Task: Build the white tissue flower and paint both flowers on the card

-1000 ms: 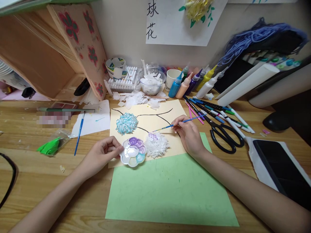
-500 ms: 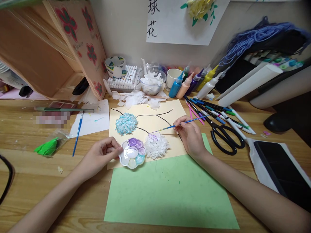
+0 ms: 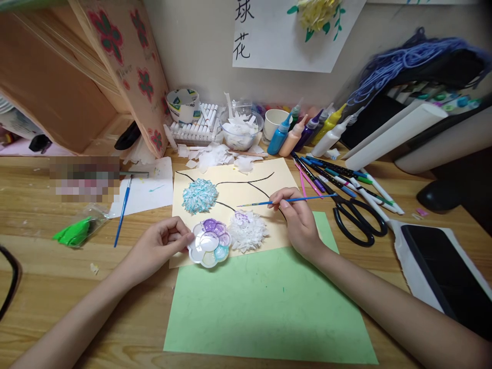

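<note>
My left hand pinches the edge of a flower-shaped paint palette with purple and turquoise paint in its wells. My right hand grips a thin blue paintbrush, its tip pointing left just above a white paper flower. Purple colour marks that flower's upper left part. Up and to its left sits a blue-and-white paper flower. Both flowers are on a cream sheet with black drawn branches, which overlaps a green sheet.
Black scissors and several markers lie to the right. Paint bottles and a bowl of paper scraps stand at the back. Another paintbrush and a green bagged lump lie on the left.
The brush in my right hand has tilted flatter, its tip lifting slightly off the white flower's purple part. My left hand and the palette stay in place.
</note>
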